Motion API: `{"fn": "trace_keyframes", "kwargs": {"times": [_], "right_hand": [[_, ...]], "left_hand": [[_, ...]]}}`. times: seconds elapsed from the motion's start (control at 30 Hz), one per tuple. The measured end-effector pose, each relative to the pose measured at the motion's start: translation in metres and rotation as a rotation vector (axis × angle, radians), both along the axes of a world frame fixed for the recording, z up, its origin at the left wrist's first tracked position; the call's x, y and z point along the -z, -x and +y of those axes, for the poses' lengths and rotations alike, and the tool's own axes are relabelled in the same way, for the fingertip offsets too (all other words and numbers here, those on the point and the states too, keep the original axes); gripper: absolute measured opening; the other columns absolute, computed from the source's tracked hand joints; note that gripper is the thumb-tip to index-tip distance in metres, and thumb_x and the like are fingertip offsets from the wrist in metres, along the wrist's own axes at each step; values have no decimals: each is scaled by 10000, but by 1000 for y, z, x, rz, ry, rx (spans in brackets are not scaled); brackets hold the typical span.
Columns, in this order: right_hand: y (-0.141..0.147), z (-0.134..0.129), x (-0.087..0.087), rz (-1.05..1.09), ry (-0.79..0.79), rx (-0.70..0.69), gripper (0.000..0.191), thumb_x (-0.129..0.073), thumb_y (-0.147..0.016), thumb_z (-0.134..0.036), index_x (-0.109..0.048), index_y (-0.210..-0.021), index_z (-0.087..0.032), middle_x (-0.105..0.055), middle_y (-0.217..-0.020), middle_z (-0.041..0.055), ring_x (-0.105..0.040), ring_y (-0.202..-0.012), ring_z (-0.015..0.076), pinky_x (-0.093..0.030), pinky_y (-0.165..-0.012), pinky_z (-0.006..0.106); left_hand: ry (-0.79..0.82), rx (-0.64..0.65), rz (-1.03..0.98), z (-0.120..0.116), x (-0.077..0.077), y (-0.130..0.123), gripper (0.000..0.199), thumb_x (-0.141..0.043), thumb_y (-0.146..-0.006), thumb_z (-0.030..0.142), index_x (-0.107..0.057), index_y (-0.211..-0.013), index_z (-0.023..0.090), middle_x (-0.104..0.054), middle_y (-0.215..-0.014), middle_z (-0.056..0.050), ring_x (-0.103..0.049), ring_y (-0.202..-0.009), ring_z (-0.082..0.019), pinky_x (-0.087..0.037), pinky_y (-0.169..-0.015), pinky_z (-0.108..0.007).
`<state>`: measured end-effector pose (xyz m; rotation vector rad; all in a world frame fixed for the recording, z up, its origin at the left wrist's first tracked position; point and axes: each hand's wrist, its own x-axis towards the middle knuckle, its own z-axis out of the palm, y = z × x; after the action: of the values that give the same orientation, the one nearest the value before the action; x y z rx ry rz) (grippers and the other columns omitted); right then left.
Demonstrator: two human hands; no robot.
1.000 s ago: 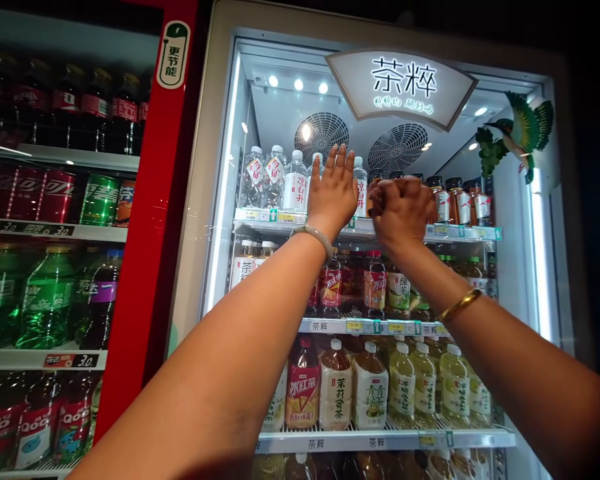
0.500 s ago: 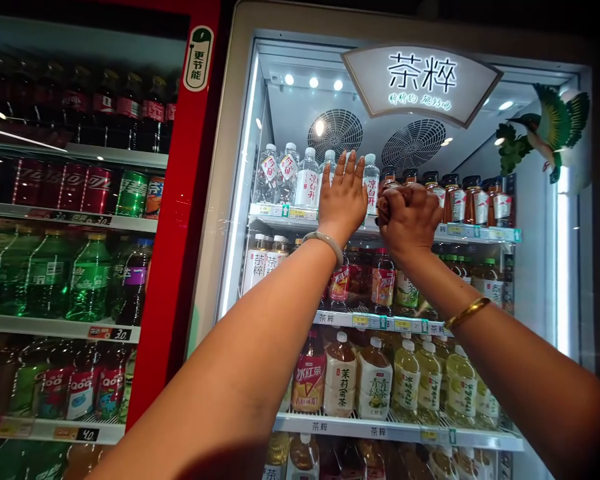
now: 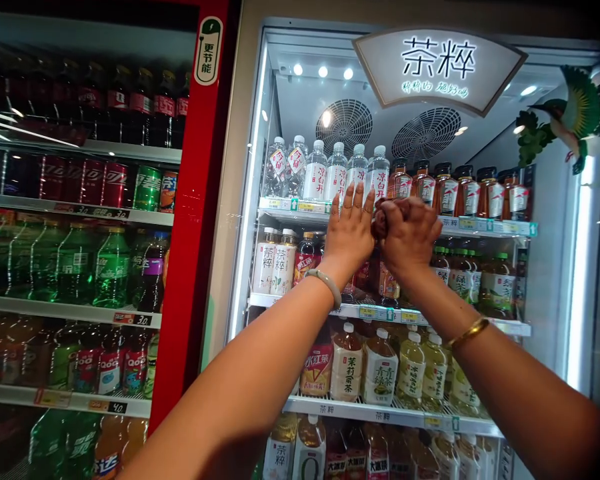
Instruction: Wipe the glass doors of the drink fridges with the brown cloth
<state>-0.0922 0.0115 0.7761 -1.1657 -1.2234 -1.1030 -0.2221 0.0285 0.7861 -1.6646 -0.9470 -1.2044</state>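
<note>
My left hand [image 3: 351, 230] is stretched out flat, palm toward the glass front of a lit drinks cooler [image 3: 240, 200], fingers pointing up and apart. A pale bangle [image 3: 325, 285] circles that wrist. Right beside it, my right hand [image 3: 410, 233] is closed in a fist near the same glass, a gold bangle [image 3: 469, 333] on its forearm. Whatever the fist may hold is hidden; a dark reddish-brown patch, perhaps a reflection, shows at its left edge. Behind the hands stand clear water bottles [image 3: 316, 172] and amber tea bottles [image 3: 445, 190] on the top shelf.
Lower shelves hold several rows of tea bottles [image 3: 347, 363]. A fan-shaped lit sign [image 3: 440, 67] hangs at the top, with a bird decoration [image 3: 573, 117] to its right. A red-framed cooler [image 3: 200, 200] at left holds cans and green soda bottles [image 3: 113, 267].
Both hands have moved down against the cooler, from in front of the top-row bottles to around the shelf edge below them. The view has shifted slightly. Hand shapes stay the same.
</note>
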Motion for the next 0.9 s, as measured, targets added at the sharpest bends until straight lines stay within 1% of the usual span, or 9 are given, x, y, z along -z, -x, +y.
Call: {"fn": "trace_keyframes", "kwargs": {"times": [0.07, 0.23, 0.37, 0.47, 0.57, 0.63, 0.7, 0.8, 0.9], "right_hand": [[-2, 0, 2, -96, 32, 3, 406, -428, -994, -385, -598, -1361, -348, -472, -1511, 136, -406, -1331, 367, -350, -1045, 571], [-39, -1, -29, -170, 10, -28, 392, -497, -958, -450, -621, -1322, -375, -514, -1474, 94, -445, -1300, 344, -374, -1047, 527], [-42, 2, -1, 50, -90, -7, 372, -486, -954, -398, -633, -1291, -340, -513, -1457, 148, -434, -1306, 376, -370, -1039, 555], [-25, 6, 14, -7, -73, -19, 356, -512, -954, -391, -645, -1279, -329, -509, -1465, 142, -420, -1337, 366, -343, -1076, 560], [-19, 7, -10, -138, -26, -53, 371, -544, -951, -398, -635, -1307, -345, -496, -1490, 106, -402, -1361, 336, -316, -1107, 538], [-24, 5, -31, -119, -27, -69, 362, -517, -972, -401, -631, -1312, -354, -483, -1498, 101, -395, -1361, 319, -313, -1105, 521], [-29, 4, -36, -33, -54, -75, 363, -464, -997, -389, -631, -1314, -332, -467, -1498, 133, -392, -1353, 323, -314, -1094, 522], [-23, 3, -7, 100, -77, -61, 376, -454, -992, -371, -627, -1318, -303, -452, -1498, 170, -379, -1368, 360, -313, -1084, 553], [-8, 4, 26, 56, -30, -42, 384, -510, -961, -363, -609, -1331, -342, -461, -1504, 137, -375, -1391, 363, -311, -1090, 570]], "left_hand": [[2, -6, 22, 0, 11, 1, 649, -290, -1050, 309, -210, -1671, 141, -145, -1765, -81, -104, -1643, -280, -79, -1358, -494], [10, -11, -1, -1, 11, 0, 650, -286, -1052, 324, -200, -1673, 150, -121, -1767, -82, -93, -1644, -269, -62, -1358, -492], [42, -2, -13, -4, 10, -2, 644, -269, -1057, 319, -192, -1674, 150, -129, -1769, -85, -81, -1644, -257, -53, -1357, -482], [25, 5, -11, -5, 12, -2, 632, -246, -1063, 308, -201, -1672, 146, -148, -1767, -93, -83, -1644, -261, -54, -1356, -489], [15, 4, -19, -3, 13, -2, 627, -245, -1064, 304, -204, -1673, 159, -154, -1768, -78, -87, -1644, -260, -65, -1356, -493], [20, 17, -19, -2, 13, -2, 635, -261, -1061, 310, -197, -1674, 155, -144, -1770, -77, -86, -1644, -261, -59, -1357, -496], [28, 28, -15, -2, 12, -2, 644, -271, -1059, 321, -189, -1675, 150, -136, -1770, -75, -84, -1645, -259, -48, -1357, -494], [22, 30, -25, -1, 13, -3, 644, -286, -1056, 329, -199, -1674, 173, -173, -1764, -41, -77, -1646, -236, -40, -1360, -475], [11, 60, -34, 0, 13, -3, 636, -283, -1055, 326, -212, -1672, 189, -214, -1754, -20, -77, -1647, -221, -27, -1362, -472]]}}
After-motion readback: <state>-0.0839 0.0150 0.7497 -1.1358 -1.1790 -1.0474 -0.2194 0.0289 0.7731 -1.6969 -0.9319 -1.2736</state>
